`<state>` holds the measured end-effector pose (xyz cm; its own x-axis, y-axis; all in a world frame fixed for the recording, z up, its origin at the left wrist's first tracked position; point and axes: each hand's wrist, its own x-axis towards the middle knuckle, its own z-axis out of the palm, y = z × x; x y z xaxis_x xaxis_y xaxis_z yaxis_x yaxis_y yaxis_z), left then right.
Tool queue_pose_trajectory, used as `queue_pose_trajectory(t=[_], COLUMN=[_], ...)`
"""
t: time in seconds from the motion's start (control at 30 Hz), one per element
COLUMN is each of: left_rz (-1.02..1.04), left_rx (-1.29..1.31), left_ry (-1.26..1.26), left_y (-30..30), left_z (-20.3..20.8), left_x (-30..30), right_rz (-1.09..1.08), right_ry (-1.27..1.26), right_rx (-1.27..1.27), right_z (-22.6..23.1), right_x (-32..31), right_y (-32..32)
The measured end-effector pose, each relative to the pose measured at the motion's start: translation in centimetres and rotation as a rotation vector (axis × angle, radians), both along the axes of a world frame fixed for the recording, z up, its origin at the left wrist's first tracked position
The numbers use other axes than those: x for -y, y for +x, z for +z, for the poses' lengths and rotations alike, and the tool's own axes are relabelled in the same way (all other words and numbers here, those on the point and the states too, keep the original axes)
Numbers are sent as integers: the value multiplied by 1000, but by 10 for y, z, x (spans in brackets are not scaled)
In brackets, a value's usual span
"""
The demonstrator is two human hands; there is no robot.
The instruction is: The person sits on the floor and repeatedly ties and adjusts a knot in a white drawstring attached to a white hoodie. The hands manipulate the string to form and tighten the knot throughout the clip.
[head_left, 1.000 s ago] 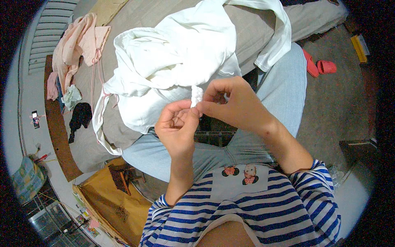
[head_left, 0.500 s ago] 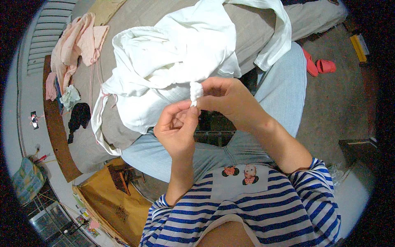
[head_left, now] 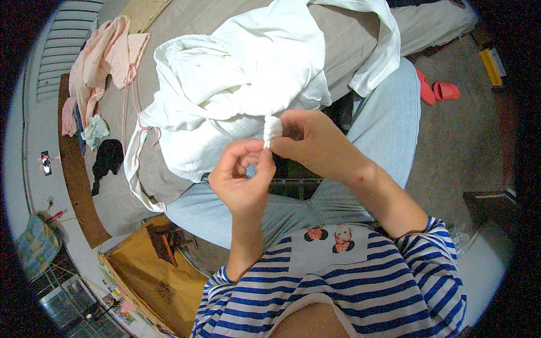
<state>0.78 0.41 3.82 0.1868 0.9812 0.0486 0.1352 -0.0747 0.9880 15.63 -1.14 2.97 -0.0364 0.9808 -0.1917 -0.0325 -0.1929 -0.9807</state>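
Between my hands is a small bunched piece of white cloth (head_left: 272, 128), its surface ridged like a tight gather or twist. The thumb and forefinger of my left hand (head_left: 242, 174) pinch its lower tip. From the right, my right hand (head_left: 315, 138) grips its side with curled fingers, some of them hidden. Just beyond spreads a rumpled white garment (head_left: 236, 79), with one long sleeve curving off at the far right. I cannot tell whether the bunched piece is joined to it.
The garment lies on a grey-brown covered bed (head_left: 186, 22). A pink garment (head_left: 107, 56), pink cord (head_left: 127, 101) and black cloth (head_left: 108, 160) lie to the left. A cardboard box (head_left: 163, 281) stands at lower left. Red clogs (head_left: 445, 90) sit on the floor at right.
The bunched white cloth has shifted slightly toward me and to the right, and my right hand has moved a little with it. My left hand keeps its pinch. The garment has barely moved.
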Motion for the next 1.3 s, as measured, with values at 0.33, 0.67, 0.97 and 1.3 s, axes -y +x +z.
queue_pose_trajectory(t=[0.33,0.67,0.97,1.3], left_rz=[-98,-137,-268,-314], left_rx=[90,130,-76,-124], left_ry=[23,-119,242,353], left_y=[0,1,-3,-5], left_z=[-1,-4,-1,-4], left_x=[-2,-6,-24,-28], right_rz=[35,8,61,103], right_ry=[-67,-105,-218,-205], right_rx=[-218,-406,-470,-430], right_z=[-8,-1,-12,-13], right_x=[0,0,-2,-4], right_y=[1,6,9,12])
